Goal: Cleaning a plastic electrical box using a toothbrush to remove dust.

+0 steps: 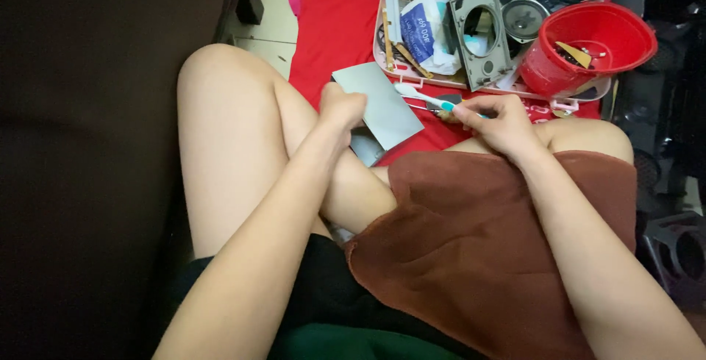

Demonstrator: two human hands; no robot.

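Left hand (342, 106) pinches a thin, stiff grey panel (382, 106) by its edge; right hand (500, 117) grips a light toothbrush (423, 97).

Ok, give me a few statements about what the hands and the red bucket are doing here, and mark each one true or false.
1. The left hand holds a flat grey rectangular sheet. True.
2. The right hand is empty. False: it grips a white toothbrush with teal trim.
3. The round red plastic bucket lies upside down. False: it sits open side up with small bits inside.
4. A brown towel covers the lap. True.
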